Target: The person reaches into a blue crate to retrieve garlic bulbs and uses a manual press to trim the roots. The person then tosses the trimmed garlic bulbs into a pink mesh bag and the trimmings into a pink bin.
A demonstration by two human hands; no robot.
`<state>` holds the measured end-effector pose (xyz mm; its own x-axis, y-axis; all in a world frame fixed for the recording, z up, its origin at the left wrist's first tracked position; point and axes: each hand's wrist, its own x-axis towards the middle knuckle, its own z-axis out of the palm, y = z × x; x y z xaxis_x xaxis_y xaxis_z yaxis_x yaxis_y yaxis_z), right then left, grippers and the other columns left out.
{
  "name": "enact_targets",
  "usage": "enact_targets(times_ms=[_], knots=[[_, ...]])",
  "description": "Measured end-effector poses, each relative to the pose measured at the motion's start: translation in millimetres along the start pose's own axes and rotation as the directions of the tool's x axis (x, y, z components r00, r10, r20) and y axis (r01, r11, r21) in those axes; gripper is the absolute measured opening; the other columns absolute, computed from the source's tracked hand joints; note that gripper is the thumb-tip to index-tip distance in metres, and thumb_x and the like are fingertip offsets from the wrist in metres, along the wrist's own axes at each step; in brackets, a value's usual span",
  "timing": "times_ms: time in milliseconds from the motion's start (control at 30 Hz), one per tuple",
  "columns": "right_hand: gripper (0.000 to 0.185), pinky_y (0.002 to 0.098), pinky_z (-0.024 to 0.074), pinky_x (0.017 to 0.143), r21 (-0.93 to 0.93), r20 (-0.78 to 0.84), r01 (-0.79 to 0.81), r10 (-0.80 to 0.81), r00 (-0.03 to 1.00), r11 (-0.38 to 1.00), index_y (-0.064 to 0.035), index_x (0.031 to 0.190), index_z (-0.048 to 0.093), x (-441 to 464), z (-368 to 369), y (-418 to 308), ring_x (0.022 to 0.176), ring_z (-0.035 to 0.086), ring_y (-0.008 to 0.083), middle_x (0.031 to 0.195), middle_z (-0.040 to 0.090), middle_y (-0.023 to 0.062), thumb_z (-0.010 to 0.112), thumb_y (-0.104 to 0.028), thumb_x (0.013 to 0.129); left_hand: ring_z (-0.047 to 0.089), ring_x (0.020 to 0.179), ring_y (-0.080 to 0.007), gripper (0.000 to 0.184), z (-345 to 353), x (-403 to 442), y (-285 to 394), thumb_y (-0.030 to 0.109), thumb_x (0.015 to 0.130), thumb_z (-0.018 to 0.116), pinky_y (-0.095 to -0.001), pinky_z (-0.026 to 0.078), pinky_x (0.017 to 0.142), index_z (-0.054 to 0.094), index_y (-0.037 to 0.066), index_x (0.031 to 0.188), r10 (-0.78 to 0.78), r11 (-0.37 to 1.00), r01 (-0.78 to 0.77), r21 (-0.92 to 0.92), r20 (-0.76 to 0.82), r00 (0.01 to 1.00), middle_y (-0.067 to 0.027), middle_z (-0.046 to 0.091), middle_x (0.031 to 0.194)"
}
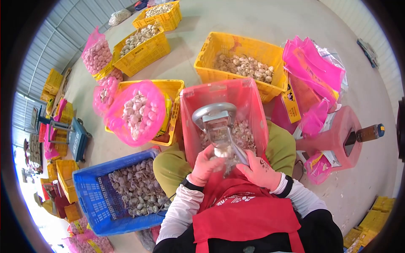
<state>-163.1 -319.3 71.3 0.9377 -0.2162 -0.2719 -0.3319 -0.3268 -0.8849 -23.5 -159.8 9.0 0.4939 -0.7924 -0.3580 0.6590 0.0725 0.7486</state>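
My left hand [205,165], in a pink glove, is closed around a whitish garlic bulb [222,152] above the red crate [188,122]. Facing it, my right hand [260,170], also gloved, grips a slim grey-handled hand tool [239,152] whose working end meets the bulb; its exact kind is unclear. Just beyond both hands stands a silver lamp-like fixture [214,110] with a rounded head. Loose garlic and peeled skins [242,133] lie inside the red crate, partly hidden by the fixture and my hands.
At my left sits a blue crate [90,198] of garlic, with a pink mesh bag [141,113] of bulbs above it. A yellow crate [240,42] with garlic is ahead. To the right are pink bags [314,63] and a red stool [333,139] carrying a bottle [369,133].
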Motion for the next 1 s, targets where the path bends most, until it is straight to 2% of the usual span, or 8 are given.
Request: enact_targets(times_ms=[300, 433, 500, 733, 800, 833, 933, 1000], knots=[[0.045, 0.0418, 0.0463, 0.064, -0.015, 0.081, -0.112, 0.113, 0.99, 0.994, 0.0055, 0.123, 0.038, -1.6, -8.0, -12.5, 0.076, 0.064, 0.0367, 0.083, 0.061, 0.0258, 0.056, -0.022, 0.092, 0.056, 0.064, -0.0079, 0.041, -11.1, 4.0, -2.4, 0.001, 0.082, 0.059, -0.0192, 0.04, 0.052, 0.053, 0.002, 0.123, -0.026, 0.973, 0.053, -0.225, 0.119, 0.993, -0.0059, 0.065, 0.1], [0.046, 0.0423, 0.0464, 0.064, 0.012, 0.125, -0.171, 0.168, 0.978, 0.985, 0.006, 0.123, 0.037, -1.1, -11.8, -20.0, 0.077, 0.063, 0.039, 0.082, 0.061, 0.0266, 0.056, -0.023, 0.092, 0.06, 0.071, -0.0115, 0.042, -11.8, 5.9, -4.8, 0.006, 0.082, 0.061, -0.0217, 0.046, 0.059, 0.053, 0.0, 0.123, -0.047, 0.975, 0.056, -0.213, 0.05, 0.998, -0.007, 0.065, 0.101], [0.046, 0.0426, 0.0466, 0.064, -0.028, 0.055, -0.069, 0.071, 0.996, 0.997, 0.0067, 0.122, 0.037, -0.6, -7.8, -11.3, 0.076, 0.063, 0.0395, 0.081, 0.06, 0.0269, 0.056, -0.023, 0.092, 0.062, 0.079, -0.0142, 0.043, -13.2, 5.9, -3.0, 0.009, 0.08, 0.062, -0.0245, 0.05, 0.068, 0.053, -0.001, 0.122, -0.065, 0.967, 0.079, -0.242, 0.065, 0.996, -0.0079, 0.065, 0.102], [0.046, 0.0427, 0.047, 0.064, 0.027, 0.112, -0.12, 0.117, 0.987, 0.992, 0.0068, 0.121, 0.038, 8.4, -5.9, 5.2, 0.08, 0.063, 0.04, 0.085, 0.061, 0.0276, 0.057, -0.023, 0.091, 0.064, 0.083, -0.0159, 0.046, -15.0, 8.2, -0.9, 0.01, 0.079, 0.063, -0.0256, 0.051, 0.071, 0.052, -0.002, 0.122, -0.099, 0.963, 0.12, -0.242, 0.1, 0.99, -0.0094, 0.065, 0.105], [0.045, 0.0415, 0.0479, 0.067, 0.055, 0.167, -0.214, 0.203, 0.965, 0.975, 0.0066, 0.12, 0.04, 13.5, -5.3, 8.8, 0.082, 0.063, 0.0404, 0.087, 0.062, 0.0276, 0.058, -0.023, 0.091, 0.048, 0.051, -0.009, 0.044, -7.8, 8.1, 3.7, 0.008, 0.081, 0.062, -0.0208, 0.034, 0.042, 0.05, -0.003, 0.121, -0.08, 0.975, 0.087, -0.204, 0.041, 0.996, -0.0078, 0.058, 0.085], [0.045, 0.0415, 0.0479, 0.067, 0.058, 0.168, -0.216, 0.204, 0.964, 0.975, 0.0066, 0.12, 0.04, 15.3, -3.6, 14.2, 0.082, 0.063, 0.0404, 0.087, 0.062, 0.0276, 0.058, -0.023, 0.091, 0.048, 0.051, -0.009, 0.044, -8.2, 9.0, 3.5, 0.008, 0.081, 0.062, -0.0208, 0.034, 0.042, 0.05, -0.003, 0.121, -0.083, 0.975, 0.089, -0.204, 0.04, 0.996, -0.0078, 0.058, 0.085], [0.043, 0.0404, 0.0489, 0.07, 0.049, 0.043, 0.011, -0.013, 0.999, 0.999, 0.0063, 0.118, 0.044, 27.9, 11.2, 48.2, 0.083, 0.063, 0.0387, 0.089, 0.062, 0.0261, 0.059, -0.023, 0.09, 0.046, 0.048, -0.0095, 0.042, -11.1, 9.5, 1.3, 0.009, 0.08, 0.063, -0.0205, 0.033, 0.041, 0.051, -0.003, 0.118, -0.083, 0.975, 0.089, -0.201, 0.036, 0.996, -0.0081, 0.058, 0.086], [0.04, 0.0389, 0.0494, 0.067, -0.104, -0.153, 0.214, -0.229, 0.961, 0.971, 0.0027, 0.116, 0.047, 45.3, 24.0, 80.2, 0.076, 0.065, 0.0339, 0.082, 0.064, 0.0209, 0.062, -0.022, 0.088, 0.044, 0.047, -0.0094, 0.039, -15.3, 10.8, -2.6, 0.009, 0.079, 0.063, -0.0201, 0.031, 0.04, 0.052, -0.002, 0.115, -0.075, 0.98, 0.086, -0.181, 0.068, 0.995, -0.0079, 0.059, 0.088]])
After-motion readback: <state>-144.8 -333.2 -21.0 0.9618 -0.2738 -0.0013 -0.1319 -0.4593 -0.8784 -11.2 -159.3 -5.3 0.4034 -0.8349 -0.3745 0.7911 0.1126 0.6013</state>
